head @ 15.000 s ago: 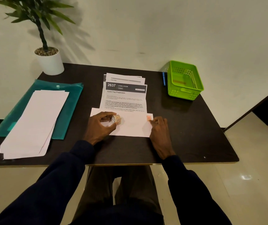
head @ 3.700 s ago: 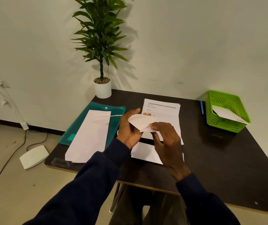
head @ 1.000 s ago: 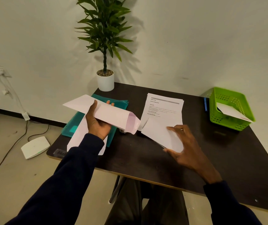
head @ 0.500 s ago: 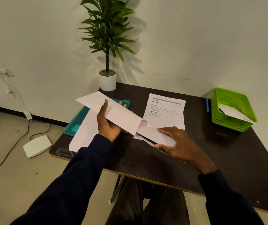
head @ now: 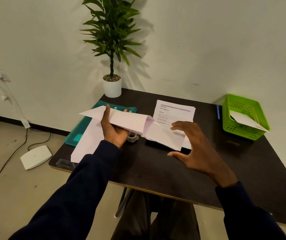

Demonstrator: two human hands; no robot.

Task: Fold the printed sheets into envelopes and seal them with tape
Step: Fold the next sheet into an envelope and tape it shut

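My left hand grips a long white envelope above the dark table, its open mouth facing right. A folded printed sheet lies with its left end at that mouth; how far in it reaches I cannot tell. My right hand is spread open at the sheet's right edge, thumb low and fingers above, holding nothing. A roll of tape stands on the table just below my left hand. The stack of printed sheets lies behind.
A pile of blank envelopes rests on a teal folder at the left. A green basket at the right holds one envelope, with a blue pen beside it. A potted plant stands at the back corner.
My right hand has let go of the folded sheet and spread open beside it. The envelope has tipped flatter, and the sheet's end now lies at its mouth.
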